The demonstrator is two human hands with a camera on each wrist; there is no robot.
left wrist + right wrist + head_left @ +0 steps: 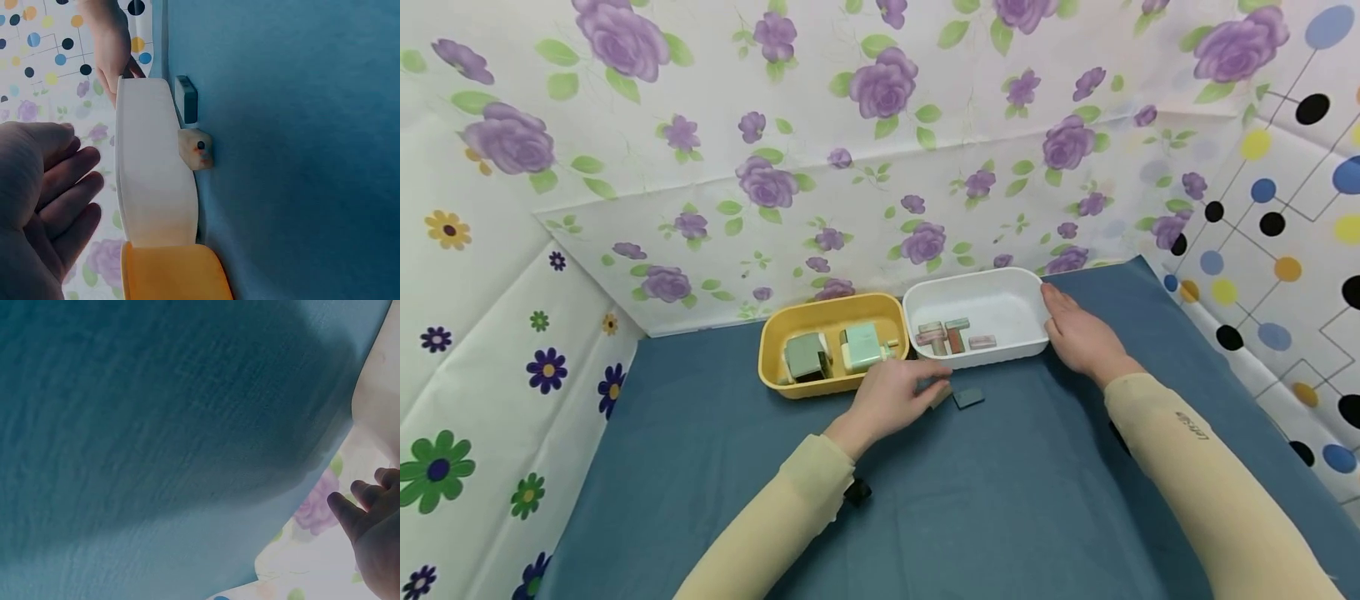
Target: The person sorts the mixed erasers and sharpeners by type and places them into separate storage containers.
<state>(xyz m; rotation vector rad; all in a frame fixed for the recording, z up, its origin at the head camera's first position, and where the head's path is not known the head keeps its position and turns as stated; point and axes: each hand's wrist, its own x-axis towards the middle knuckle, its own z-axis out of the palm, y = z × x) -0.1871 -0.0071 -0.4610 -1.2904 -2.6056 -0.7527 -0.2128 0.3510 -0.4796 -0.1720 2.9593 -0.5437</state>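
Note:
My left hand [891,396] hovers over the front of the two boxes, fingers loosely bent and holding nothing. Just past its fingertips a small beige block [195,150] with a dark dot lies on the blue cloth, partly hidden by the hand in the head view. Beside it is a flat dark-green block [969,397]. My right hand [1086,337] rests against the right end of the white box [1003,308], fingers extended along its side. Several pink and green blocks [957,340] lie inside, toward the box's left.
Left of the white box stands a yellow box [820,387], holding a grey-green boxy item [807,354] and a mint-green one [861,343]. A blue cloth [1000,500] covers the table. Flowered sheeting [850,208] rises behind the boxes, and dotted sheeting [1255,250] on the right.

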